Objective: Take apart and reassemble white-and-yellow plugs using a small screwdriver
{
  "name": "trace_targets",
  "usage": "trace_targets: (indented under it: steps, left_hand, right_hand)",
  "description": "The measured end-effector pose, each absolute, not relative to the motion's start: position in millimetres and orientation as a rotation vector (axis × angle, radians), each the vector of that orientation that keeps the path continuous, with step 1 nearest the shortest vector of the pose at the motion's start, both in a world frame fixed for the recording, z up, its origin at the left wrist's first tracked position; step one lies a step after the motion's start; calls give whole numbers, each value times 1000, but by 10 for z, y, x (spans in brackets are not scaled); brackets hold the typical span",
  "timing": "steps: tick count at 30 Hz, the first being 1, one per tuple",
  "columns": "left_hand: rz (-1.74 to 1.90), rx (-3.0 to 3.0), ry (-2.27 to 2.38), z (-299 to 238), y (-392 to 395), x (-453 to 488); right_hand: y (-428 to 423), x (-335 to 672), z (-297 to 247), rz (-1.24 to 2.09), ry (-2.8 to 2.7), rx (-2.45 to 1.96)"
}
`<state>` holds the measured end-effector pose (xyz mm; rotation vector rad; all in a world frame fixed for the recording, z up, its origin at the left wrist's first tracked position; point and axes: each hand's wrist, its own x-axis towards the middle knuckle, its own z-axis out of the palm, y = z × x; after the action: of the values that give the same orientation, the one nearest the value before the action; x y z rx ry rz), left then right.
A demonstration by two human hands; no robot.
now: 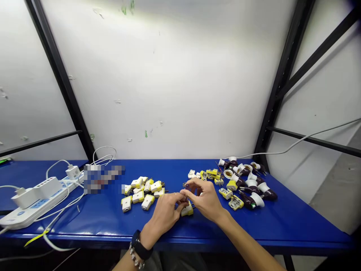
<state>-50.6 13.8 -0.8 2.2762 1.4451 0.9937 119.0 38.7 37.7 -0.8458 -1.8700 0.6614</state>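
Note:
My left hand (167, 209), with a black band and a beaded bracelet at the wrist, is closed, its fingertips pinched together near the front middle of the table. My right hand (205, 199) curves in from the other side, its thumb and forefinger meeting the left fingertips. Whatever lies between the fingers is too small and too covered to make out. Just under the hands is a white and yellow electrical plug (187, 210), partly hidden by them; I cannot tell whether it is gripped. More white and yellow plugs (138, 196) lie in a group to the left.
Opened yellow plug halves (235, 202) lie right of my hands. Beyond them are several dark lamp holders (251, 184) with white sockets. At far left a white power strip (42, 203) trails cables over the blue table (107, 218). A white panel (169, 82) stands behind.

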Motion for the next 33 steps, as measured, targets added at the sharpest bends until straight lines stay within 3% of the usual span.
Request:
trace_targets:
  steps: [25,33]
  left_hand:
    - [869,2328,1392,30,118,-543]
    - [800,2428,1516,-62,30,-726]
  right_hand:
    - [385,1173,334,598,-1920,-834]
    - [372,1526,493,557,-1634,-906]
